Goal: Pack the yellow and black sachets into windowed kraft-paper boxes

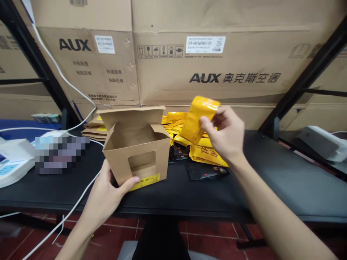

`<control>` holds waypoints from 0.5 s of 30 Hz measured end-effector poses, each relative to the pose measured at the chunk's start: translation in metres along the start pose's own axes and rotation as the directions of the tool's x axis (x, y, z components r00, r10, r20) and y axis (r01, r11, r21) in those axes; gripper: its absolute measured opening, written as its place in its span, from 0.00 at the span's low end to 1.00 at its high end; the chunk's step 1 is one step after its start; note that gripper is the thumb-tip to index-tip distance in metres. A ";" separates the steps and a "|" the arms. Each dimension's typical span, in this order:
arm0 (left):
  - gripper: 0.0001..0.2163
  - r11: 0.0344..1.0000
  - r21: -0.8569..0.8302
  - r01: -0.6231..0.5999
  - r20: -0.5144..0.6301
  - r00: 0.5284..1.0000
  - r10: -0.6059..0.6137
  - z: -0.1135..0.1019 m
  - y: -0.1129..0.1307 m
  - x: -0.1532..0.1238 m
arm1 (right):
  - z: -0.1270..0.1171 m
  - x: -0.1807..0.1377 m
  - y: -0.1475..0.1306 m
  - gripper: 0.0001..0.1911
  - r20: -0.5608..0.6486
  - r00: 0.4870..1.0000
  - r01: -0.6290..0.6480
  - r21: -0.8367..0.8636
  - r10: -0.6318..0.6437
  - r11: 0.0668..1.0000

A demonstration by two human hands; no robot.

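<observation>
My left hand grips the lower left corner of a brown cardboard box, its thumb on the front near a yellow label. The box stands with its lid raised and has a cut-out window through which only bare cardboard shows. To the right of it, my right hand pinches a shiny yellow packet between thumb and fingers, held up above a heap of similar yellow packets. Black packets lie in front of and under that heap.
Flattened brown cartons are stacked behind the box at left. A white power strip and a white cable occupy the left side. Large AUX cartons wall off the back, between black metal posts. A white device sits far right.
</observation>
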State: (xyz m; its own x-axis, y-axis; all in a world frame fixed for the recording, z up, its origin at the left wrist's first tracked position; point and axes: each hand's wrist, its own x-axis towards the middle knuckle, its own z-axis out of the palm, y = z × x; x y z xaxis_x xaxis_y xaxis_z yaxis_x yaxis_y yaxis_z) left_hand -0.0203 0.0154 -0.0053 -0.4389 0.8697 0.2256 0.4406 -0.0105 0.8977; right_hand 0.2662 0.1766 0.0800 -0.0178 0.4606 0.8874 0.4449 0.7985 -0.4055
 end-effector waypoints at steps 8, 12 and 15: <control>0.32 0.996 0.056 -0.069 -0.015 0.997 0.070 -0.001 0.001 0.001 | -0.017 0.025 -0.109 0.21 -0.186 0.969 0.196 0.161 -0.165 0.967; 0.32 0.998 0.003 -0.065 0.024 0.998 0.065 0.001 -0.001 0.002 | -0.010 0.035 -0.141 0.28 0.139 0.987 0.064 0.131 -0.082 0.989; 0.34 0.996 -0.028 -0.087 0.027 0.996 0.087 0.002 0.000 0.002 | -0.008 0.037 -0.149 0.26 0.238 0.971 0.007 0.122 -0.036 0.993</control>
State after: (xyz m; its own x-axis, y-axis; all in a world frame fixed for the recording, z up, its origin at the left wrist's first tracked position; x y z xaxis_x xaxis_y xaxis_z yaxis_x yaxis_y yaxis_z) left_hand -0.0196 0.0183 -0.0052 -0.3776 0.8784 0.2931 0.4551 -0.0996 0.8849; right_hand 0.2059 0.0716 0.1753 -0.2461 0.5106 0.8238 0.3325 0.8429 -0.4231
